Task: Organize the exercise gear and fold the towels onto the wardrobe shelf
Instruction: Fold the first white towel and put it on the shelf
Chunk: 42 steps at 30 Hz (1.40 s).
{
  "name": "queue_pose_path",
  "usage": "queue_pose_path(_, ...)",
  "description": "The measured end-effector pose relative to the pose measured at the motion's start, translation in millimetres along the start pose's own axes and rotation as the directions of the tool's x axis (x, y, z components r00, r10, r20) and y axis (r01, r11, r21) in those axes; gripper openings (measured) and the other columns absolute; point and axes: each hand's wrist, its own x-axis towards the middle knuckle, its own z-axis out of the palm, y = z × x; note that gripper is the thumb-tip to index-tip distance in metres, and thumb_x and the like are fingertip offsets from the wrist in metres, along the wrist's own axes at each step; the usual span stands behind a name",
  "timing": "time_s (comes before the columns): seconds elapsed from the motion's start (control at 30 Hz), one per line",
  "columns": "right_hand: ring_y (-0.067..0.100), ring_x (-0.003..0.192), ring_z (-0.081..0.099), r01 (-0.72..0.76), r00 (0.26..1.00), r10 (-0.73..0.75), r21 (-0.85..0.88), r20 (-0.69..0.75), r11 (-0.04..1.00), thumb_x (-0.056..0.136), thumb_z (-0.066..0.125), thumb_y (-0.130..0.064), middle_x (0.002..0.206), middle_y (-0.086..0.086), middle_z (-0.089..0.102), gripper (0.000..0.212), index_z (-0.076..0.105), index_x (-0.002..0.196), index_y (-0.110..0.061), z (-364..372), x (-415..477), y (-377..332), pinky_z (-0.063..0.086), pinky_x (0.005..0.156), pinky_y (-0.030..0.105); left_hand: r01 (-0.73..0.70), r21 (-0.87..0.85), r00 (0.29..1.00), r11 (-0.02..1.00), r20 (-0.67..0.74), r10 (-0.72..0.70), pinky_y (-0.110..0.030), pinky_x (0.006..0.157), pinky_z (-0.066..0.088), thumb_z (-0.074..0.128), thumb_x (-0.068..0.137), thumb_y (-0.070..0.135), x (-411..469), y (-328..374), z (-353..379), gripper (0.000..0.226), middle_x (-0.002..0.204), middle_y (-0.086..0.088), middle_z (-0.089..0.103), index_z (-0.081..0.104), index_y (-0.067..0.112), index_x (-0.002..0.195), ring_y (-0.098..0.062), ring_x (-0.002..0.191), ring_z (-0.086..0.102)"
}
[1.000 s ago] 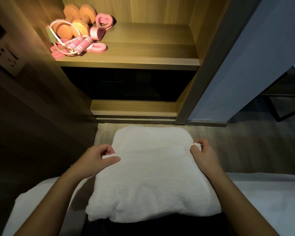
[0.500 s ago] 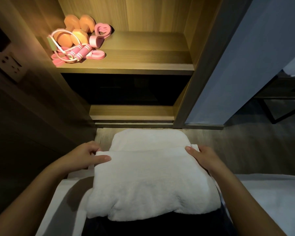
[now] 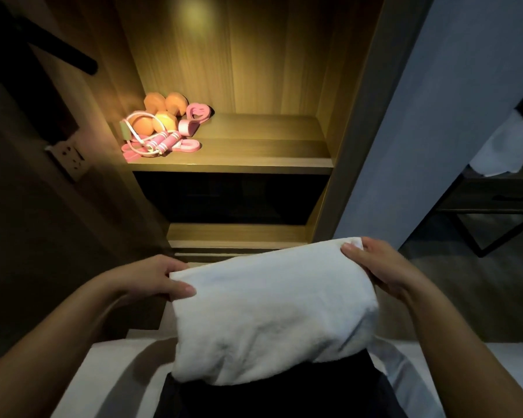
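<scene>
Head view: left hand [image 3: 160, 279], right hand [image 3: 384, 267] grip folded towel [image 3: 272, 312] (white).

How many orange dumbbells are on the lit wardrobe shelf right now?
2, both at the left end of the shelf: the rear dumbbell nearer the back wall, the front dumbbell just before it, under the skipping rope. Others may be hidden.

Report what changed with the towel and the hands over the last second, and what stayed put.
The white towel, which lay flat in front of the person, is now lifted toward the wardrobe, its right end higher. The left hand and right hand, already pinching its side edges, kept their hold and rose with it. The exercise gear stayed piled at the left of the lit shelf.
</scene>
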Motion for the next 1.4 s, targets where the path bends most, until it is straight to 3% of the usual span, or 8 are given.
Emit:
queue_pose_path(0.2, 0.013, 0.08, 0.072, 0.272, 0.961, -0.257, 0.177, -0.106, 0.946, 0.095, 0.061, -0.031, 0.094, 0.005, 0.076, 0.021, 0.073, 0.1, -0.015, -25.5, -9.5, -87.4, 0.057, 0.064, 0.026, -0.426, -0.299, 0.824, 0.854, -0.518, 0.23, -0.025, 0.056, 0.051, 0.087, 0.058, 0.05, -23.8, 63.3, -44.3, 0.045, 0.084, -0.002, 0.073, 0.073, 0.02, 0.088, -0.017, 0.071, 0.068)
queue_pose_path(0.33, 0.016, 0.093, 0.065, 0.568, 0.773, -0.471, 0.133, -0.424, 0.812, 0.098, 0.056, -0.035, 0.106, 0.005, 0.071, 0.028, 0.067, 0.11, -0.013, -30.5, 6.6, -182.4, 0.056, 0.077, 0.033, -0.688, -0.059, 0.392, 0.723, -0.869, 0.302, -0.025, 0.07, 0.053, 0.061, 0.095, 0.031, -24.3, 147.9, -83.0, 0.009, 0.094, 0.006, 0.07, 0.062, 0.023, 0.099, -0.009, 0.085, 0.067)
queue_pose_path(0.47, 0.014, 0.092, 0.054, 0.72, 0.534, -0.541, 0.015, -0.649, 0.693, 0.101, 0.044, -0.046, 0.097, -0.002, 0.059, 0.029, 0.053, 0.096, -0.018, -34.7, 16.1, -275.8, 0.042, 0.081, 0.028, -0.592, 0.357, -0.079, 0.722, -0.918, 0.389, -0.025, 0.061, 0.036, 0.05, 0.1, 0.033, -29.7, 235.2, -109.5, 0.019, 0.084, 0.005, 0.057, 0.049, 0.015, 0.097, -0.011, 0.073, 0.053)
queue_pose_path(0.57, 0.016, 0.083, 0.05, 0.744, 0.368, -0.591, -0.155, -0.717, 0.65, 0.101, 0.041, -0.046, 0.082, -0.008, 0.052, 0.03, 0.046, 0.082, -0.023, -59.9, 14.0, -329.0, 0.027, 0.064, 0.021, -0.501, 0.512, -0.227, 0.698, -0.856, 0.464, -0.031, 0.061, 0.033, 0.049, 0.101, 0.034, -46.1, 287.2, -144.7, 0.031, 0.083, -0.008, 0.06, 0.052, 0.004, 0.099, -0.024, 0.074, 0.055)
queue_pose_path(0.77, 0.007, 0.071, 0.047, 0.735, 0.26, -0.673, -0.31, -0.692, 0.603, 0.099, 0.042, -0.053, 0.078, -0.014, 0.049, 0.036, 0.048, 0.089, -0.019, -101.4, 14.4, -381.0, 0.027, 0.051, 0.017, -0.46, 0.561, -0.279, 0.688, -0.827, 0.489, -0.015, 0.051, 0.036, 0.049, 0.099, 0.043, -68.9, 329.9, -201.2, 0.037, 0.078, 0.005, 0.056, 0.055, 0.007, 0.1, -0.006, 0.064, 0.05)
queue_pose_path(0.87, 0.011, 0.072, 0.047, 0.725, 0.253, -0.697, -0.345, -0.671, 0.596, 0.1, 0.041, -0.052, 0.078, -0.011, 0.051, 0.038, 0.049, 0.09, -0.017, -106.8, 20.9, -391.1, 0.026, 0.053, 0.025, -0.481, 0.537, -0.254, 0.693, -0.842, 0.476, -0.027, 0.054, 0.031, 0.055, 0.097, 0.043, -70.8, 337.2, -211.3, 0.038, 0.081, -0.003, 0.058, 0.056, 0.005, 0.094, -0.016, 0.068, 0.051)
queue_pose_path(1.1, 0.03, 0.104, 0.057, 0.611, 0.517, -0.637, -0.275, -0.572, 0.743, 0.103, 0.035, -0.048, 0.119, 0.015, 0.061, 0.057, 0.059, 0.123, 0.0, -120.0, 45.9, -415.4, 0.035, 0.072, 0.027, -0.431, 0.353, 0.008, 0.831, -0.919, 0.395, -0.044, 0.082, 0.052, 0.054, 0.098, 0.039, -65.3, 357.0, -230.3, 0.038, 0.091, -0.015, 0.065, 0.063, 0.004, 0.088, -0.028, 0.087, 0.061)
queue_pose_path(1.4, 0.004, 0.064, 0.043, 0.691, 0.341, -0.679, -0.316, -0.65, 0.65, 0.103, 0.037, -0.047, 0.073, -0.006, 0.05, 0.043, 0.044, 0.072, -0.018, -112.3, 54.9, -430.7, 0.028, 0.052, 0.023, -0.556, 0.26, -0.169, 0.789, -0.965, 0.2, -0.029, 0.061, 0.033, 0.041, 0.102, 0.043, -33.0, 371.2, -239.4, 0.038, 0.083, 0.0, 0.055, 0.055, 0.008, 0.098, -0.02, 0.079, 0.052)
